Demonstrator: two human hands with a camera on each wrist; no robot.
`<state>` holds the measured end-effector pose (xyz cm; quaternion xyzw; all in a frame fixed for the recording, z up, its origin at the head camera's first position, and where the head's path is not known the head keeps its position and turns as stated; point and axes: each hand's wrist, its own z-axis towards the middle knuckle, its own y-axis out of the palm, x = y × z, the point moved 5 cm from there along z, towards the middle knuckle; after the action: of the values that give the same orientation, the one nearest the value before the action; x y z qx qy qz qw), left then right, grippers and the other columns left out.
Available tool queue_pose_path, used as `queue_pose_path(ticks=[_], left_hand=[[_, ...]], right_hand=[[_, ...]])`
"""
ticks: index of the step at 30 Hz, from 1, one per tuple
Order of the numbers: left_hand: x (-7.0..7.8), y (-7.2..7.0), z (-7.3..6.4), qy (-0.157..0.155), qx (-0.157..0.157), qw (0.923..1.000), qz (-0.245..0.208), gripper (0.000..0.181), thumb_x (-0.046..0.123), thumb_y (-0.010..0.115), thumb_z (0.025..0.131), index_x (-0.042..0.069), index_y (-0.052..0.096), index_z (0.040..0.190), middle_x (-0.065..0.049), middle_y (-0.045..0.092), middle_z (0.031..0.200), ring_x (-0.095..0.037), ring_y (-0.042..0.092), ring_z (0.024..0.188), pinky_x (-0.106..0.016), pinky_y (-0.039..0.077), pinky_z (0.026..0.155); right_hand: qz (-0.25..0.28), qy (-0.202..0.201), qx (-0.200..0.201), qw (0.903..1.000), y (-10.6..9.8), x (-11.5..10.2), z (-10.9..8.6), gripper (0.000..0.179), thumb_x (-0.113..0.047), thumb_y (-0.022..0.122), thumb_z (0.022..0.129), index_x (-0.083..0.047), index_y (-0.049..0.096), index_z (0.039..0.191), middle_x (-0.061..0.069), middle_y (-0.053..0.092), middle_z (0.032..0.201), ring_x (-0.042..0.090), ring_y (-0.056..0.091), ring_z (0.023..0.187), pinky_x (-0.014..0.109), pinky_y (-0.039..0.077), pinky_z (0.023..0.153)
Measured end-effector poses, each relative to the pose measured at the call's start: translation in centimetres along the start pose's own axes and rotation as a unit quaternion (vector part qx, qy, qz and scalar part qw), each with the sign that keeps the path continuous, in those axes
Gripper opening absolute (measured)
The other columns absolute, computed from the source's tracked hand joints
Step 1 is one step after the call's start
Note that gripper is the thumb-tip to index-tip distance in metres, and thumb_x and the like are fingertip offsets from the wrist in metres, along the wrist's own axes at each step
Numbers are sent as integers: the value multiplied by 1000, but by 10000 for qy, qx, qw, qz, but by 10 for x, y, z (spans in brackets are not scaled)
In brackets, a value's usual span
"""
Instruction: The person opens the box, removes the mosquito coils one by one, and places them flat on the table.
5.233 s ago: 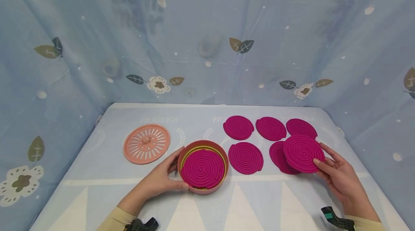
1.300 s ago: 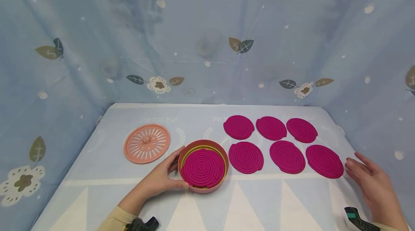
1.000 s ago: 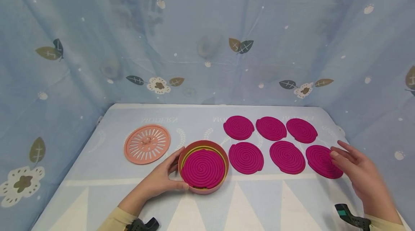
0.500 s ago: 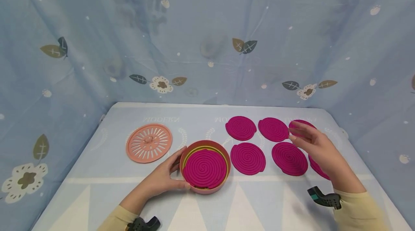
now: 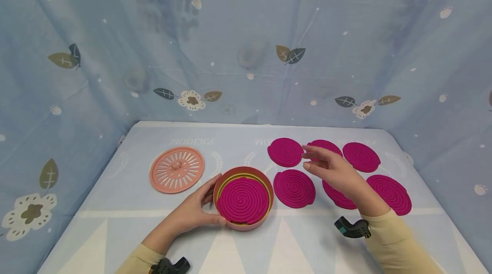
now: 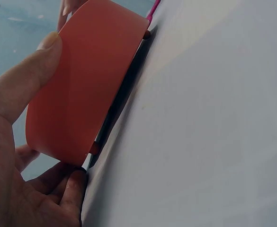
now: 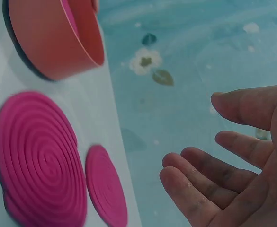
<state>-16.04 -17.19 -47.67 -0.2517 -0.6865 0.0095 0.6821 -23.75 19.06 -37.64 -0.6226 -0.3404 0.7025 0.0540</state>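
Note:
My left hand (image 5: 194, 212) grips the side of a round coral-pink mosquito coil holder (image 5: 243, 170), thumb near its front and fingers behind. Inside the holder's yellow inner ring lies a magenta mosquito coil (image 5: 243, 201). In the left wrist view the thumb presses on the smooth wall of the holder. My right hand (image 5: 338, 175) is held above the table, fingers spread and holding nothing. Its fingertips are near the back-left coil (image 5: 285, 152), with the front-left coil (image 5: 294, 188) just below. The hand and forearm partly hide the back-middle coil (image 5: 330, 145) and front-middle coil (image 5: 338, 196).
A slotted coral lid (image 5: 177, 180) with a small knob lies left of the holder. On the right are the back-right coil (image 5: 361, 157) and front-right coil (image 5: 390, 195). Blue patterned cloth (image 5: 246, 51) hangs around the back and sides of the table.
Earlier my right hand held a coil, which now lies at the front right. The hand let go and swept left over the back row. My left hand has stayed on the holder.

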Motion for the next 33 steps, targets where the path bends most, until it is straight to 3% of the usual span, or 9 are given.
queue_pose_path(ticks=[7, 11, 17, 20, 25, 33], left_hand=[[0, 0, -1, -61, 41, 9999, 88, 120, 39, 95, 61, 25, 25, 158, 11, 31, 156, -11, 37, 139, -25, 37, 111], [1, 0, -1, -34, 25, 10000, 57, 120, 38, 95, 62, 25, 25, 158, 11, 31, 156, -10, 36, 139, -24, 36, 112], [2, 0, -1, -12, -13, 10000, 23, 119, 37, 95, 63, 24, 24, 158, 11, 30, 156, -10, 37, 139, -24, 36, 112], [3, 0, -1, -18, -21, 10000, 7, 118, 36, 95, 63, 24, 25, 158, 11, 31, 156, -11, 39, 138, -25, 37, 112], [3, 0, -1, -34, -45, 10000, -3, 117, 35, 94, 64, 25, 25, 158, 11, 31, 156, -11, 40, 137, -25, 37, 112], [1, 0, 0, -67, 22, 9999, 141, 118, 40, 94, 63, 27, 24, 158, 11, 33, 155, -11, 38, 138, -26, 37, 112]], right_hand=[[-129, -129, -319, 9993, 32, -18, 13, 57, -37, 70, 93, -22, 51, 144, 5, 58, 135, 24, 60, 116, 41, 57, 91], [92, -196, -655, 9976, 55, -26, 21, 53, -34, 71, 93, -26, 53, 141, 0, 60, 132, 17, 62, 113, 36, 56, 92], [266, -467, -1107, 9924, 87, -37, 29, 53, -32, 70, 93, -23, 52, 142, 4, 62, 129, 16, 62, 114, 31, 57, 92], [136, -629, -1239, 9902, 99, -42, 33, 53, -33, 69, 94, -22, 52, 143, 5, 62, 129, 17, 61, 115, 32, 56, 93], [88, -571, -1499, 9870, 118, -44, 38, 55, -35, 69, 94, -18, 51, 144, 6, 61, 130, 20, 58, 119, 37, 53, 98], [-68, -524, -1693, 9842, 137, -44, 43, 57, -36, 70, 93, -23, 51, 145, 0, 61, 132, 16, 56, 123, 38, 51, 101]])
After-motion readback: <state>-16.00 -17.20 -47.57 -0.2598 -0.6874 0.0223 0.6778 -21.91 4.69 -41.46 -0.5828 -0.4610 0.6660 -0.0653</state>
